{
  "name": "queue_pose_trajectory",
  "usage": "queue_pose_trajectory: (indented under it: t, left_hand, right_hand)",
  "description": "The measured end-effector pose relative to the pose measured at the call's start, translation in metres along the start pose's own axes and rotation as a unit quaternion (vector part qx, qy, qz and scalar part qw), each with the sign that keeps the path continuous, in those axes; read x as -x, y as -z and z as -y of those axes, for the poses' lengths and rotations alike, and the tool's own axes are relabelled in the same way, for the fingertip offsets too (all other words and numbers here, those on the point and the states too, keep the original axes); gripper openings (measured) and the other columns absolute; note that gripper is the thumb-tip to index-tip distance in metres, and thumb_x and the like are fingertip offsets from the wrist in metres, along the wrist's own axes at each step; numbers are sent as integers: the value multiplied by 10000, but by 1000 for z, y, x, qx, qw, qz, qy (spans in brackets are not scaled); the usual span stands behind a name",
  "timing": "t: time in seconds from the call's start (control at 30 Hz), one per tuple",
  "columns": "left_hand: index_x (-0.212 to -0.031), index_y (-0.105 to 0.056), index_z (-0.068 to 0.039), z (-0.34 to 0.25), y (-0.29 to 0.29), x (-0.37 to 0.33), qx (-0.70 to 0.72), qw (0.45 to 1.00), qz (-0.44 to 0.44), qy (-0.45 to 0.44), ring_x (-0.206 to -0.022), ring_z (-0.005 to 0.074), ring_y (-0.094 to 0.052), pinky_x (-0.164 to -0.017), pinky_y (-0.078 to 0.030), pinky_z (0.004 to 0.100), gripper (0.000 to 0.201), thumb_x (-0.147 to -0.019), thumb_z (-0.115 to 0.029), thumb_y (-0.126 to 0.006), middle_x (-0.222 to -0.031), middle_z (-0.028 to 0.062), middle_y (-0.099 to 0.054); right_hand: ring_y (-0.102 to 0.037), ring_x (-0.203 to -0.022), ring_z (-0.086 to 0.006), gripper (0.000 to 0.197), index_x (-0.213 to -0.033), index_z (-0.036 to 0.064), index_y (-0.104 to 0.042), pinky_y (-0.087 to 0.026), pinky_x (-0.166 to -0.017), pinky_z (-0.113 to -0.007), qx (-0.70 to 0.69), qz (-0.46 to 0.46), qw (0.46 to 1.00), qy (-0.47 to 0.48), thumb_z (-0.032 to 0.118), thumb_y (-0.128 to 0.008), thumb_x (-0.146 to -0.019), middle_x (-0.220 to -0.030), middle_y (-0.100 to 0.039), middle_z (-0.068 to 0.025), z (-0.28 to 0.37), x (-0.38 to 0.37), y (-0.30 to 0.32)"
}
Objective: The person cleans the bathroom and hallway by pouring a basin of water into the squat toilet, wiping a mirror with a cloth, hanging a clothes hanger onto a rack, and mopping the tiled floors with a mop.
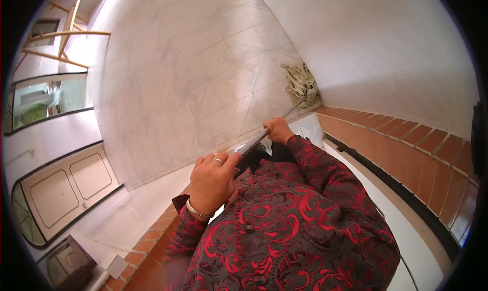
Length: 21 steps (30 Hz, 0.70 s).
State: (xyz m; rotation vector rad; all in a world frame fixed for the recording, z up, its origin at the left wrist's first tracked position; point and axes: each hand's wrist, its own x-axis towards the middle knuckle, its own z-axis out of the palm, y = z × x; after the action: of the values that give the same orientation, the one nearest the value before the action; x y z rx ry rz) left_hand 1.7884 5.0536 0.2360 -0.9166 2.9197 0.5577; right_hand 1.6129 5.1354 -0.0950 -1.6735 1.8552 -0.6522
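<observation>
Both my hands are wrapped round the grey handle of a mop (252,142), held slantwise in front of my body. My left hand (212,179), with a ring and a bracelet, grips the upper end close to my chest. Farther down the handle, my right hand (278,130) is closed around it. The mop head (301,84), a bundle of pale yellowish cloth strips, lies on the tiled floor at the foot of the wall, ahead and to the right.
Glossy pale tiles cover the floor (203,83). A plain white wall (376,42) rises on the right above a brick-edged ledge (406,138). To the left are a cream panelled door (66,192), a window (51,100) and a wooden frame with rungs (68,32).
</observation>
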Motion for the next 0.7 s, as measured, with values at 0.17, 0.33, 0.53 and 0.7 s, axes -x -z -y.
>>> queue_pose_trajectory:
  t: [0.17, 0.33, 0.53, 0.7]
  left_hand:
    - [-937, -588, -169, 8, 6, -12, -35, 994, 96, 32, -618, 262, -566, -549, -435, 367, 263, -691, -170, -680, -738, 33, -570]
    - [-964, -579, -191, 32, 8, -28, -54, 986, 155, 15, -605, 275, -568, -530, -443, 373, 288, -696, -207, -685, -749, 37, -577]
    - [-894, -535, -156, 100, 10, -70, -114, 980, 155, -47, -585, 255, -565, -534, -436, 369, 282, -687, -248, -701, -699, 28, -558]
    - [-805, -534, -115, 226, -34, -97, -215, 937, 274, -3, -594, 259, -606, -540, -423, 395, 257, -681, -258, -708, -628, 50, -611]
  right_hand:
    - [-569, -747, -306, 88, -662, 125, -560, -378, -670, -438, 19, 58, 998, -29, 202, -604, -661, -678, -583, -73, 10, -16, 4]
    - [-570, -787, -280, 108, -671, 139, -563, -358, -719, -429, 7, 58, 997, -58, 237, -604, -684, -710, -592, -63, 14, -33, 6]
    - [-575, -877, -252, 184, -714, 144, -594, -348, -774, -435, -33, 73, 992, -96, 319, -645, -692, -774, -613, -56, 5, -75, -2]
    - [-575, -925, -288, 281, -879, 82, -624, -393, -793, -474, -77, -14, 984, -163, 320, -641, -731, -847, -630, -111, -22, -127, -49]
